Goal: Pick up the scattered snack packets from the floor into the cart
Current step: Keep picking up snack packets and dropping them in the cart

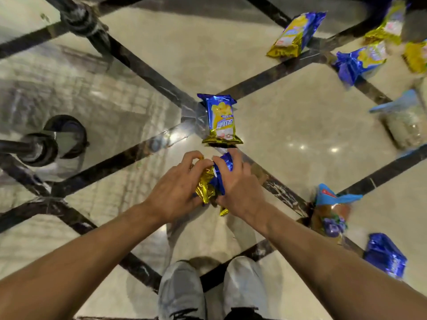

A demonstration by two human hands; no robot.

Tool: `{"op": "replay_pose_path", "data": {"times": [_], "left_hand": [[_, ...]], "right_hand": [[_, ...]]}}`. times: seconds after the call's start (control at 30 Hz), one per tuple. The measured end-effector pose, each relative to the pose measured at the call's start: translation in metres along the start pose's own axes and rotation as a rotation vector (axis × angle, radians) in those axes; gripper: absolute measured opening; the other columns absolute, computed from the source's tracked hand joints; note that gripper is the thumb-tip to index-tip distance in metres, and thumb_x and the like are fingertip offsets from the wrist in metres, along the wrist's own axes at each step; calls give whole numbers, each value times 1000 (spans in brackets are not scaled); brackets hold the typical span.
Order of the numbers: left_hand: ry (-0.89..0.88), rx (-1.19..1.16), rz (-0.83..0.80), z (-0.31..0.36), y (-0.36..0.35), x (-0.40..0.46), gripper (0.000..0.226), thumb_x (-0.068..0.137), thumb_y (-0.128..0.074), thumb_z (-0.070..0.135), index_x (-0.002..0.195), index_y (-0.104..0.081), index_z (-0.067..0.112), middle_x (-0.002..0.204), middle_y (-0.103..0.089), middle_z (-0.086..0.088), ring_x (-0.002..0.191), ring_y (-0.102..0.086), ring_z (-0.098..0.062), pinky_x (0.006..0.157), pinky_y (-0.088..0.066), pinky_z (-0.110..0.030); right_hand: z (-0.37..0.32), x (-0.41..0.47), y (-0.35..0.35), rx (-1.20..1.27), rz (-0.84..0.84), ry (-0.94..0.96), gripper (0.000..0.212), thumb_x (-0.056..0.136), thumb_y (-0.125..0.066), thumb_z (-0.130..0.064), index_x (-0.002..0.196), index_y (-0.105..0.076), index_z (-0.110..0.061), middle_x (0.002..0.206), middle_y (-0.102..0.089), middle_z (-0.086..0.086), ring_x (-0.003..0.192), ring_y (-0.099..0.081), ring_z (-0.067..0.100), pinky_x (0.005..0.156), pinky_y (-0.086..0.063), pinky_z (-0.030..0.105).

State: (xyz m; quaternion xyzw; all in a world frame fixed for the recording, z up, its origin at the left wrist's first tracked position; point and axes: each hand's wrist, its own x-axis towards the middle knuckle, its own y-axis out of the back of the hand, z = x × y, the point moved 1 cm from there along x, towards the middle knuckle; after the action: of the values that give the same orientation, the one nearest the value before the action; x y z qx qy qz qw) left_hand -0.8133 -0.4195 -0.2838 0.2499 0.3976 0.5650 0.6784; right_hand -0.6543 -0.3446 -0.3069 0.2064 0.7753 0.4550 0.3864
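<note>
- Snack packets (213, 181), blue and gold, are bunched between my two hands, just above the floor (288, 125) in front of my shoes (182, 289).
- My left hand (175, 190) has its fingers curled round the gold, crinkled end of the bunch.
- My right hand (238, 188) grips the blue end, thumb and fingers wrapped over it. I cannot tell how many packets the bunch holds.
- One more blue and yellow packet (220, 118) lies flat on the floor just beyond my fingertips, apart from them.
- Further right, several others lie scattered: a yellow and blue one (295, 34) at the top, a blue one (360, 62) near it, and more at the top right edge, blurred.
- A clear bag with a light blue top (402, 121) lies at the right edge, another bag with a blue header (330, 211) sits near my right forearm, and a dark blue packet (384, 255) lies below that.
- The cart's wheels (67, 135) and dark frame (78, 17) show on the left, with its wire mesh reflected in the polished tiles; the basket itself is out of view, so I cannot say what is already in it.
- My judgement: the job is in an early or middle stretch. The bunch in my hands has not reached the cart, and at least seven packets are left on the floor.
</note>
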Motion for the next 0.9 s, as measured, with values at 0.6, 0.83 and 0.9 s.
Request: {"op": "replay_pose_path", "data": {"times": [0.6, 0.83, 0.9], "left_hand": [[176, -469, -2, 0, 13, 31, 60, 67, -81, 28, 111, -41, 35, 108, -46, 14, 83, -58, -9, 72, -51, -43], [194, -332, 138, 51, 94, 10, 63, 73, -80, 28, 114, -33, 25, 117, -28, 8, 68, -54, -15, 62, -50, -46], [204, -315, 164, 73, 130, -4, 60, 72, -81, 27, 110, -36, 23, 121, -30, 3, 68, -52, -14, 63, -50, -44]], "right_hand": [[13, 13, 6, 194, 78, -16, 67, 74, -75, -27, 131, -39, -29, 147, -30, 0, 115, -44, 30, 91, -48, 40], [-5, -19, 91, 259, 163, -30, 61, 79, -69, -20, 133, -40, -18, 138, -35, 2, 110, -45, 25, 95, -42, 37], [-16, -38, 133, 271, 180, -23, 61, 77, -70, -17, 131, -43, -15, 135, -38, 4, 111, -44, 24, 94, -43, 39]]}}
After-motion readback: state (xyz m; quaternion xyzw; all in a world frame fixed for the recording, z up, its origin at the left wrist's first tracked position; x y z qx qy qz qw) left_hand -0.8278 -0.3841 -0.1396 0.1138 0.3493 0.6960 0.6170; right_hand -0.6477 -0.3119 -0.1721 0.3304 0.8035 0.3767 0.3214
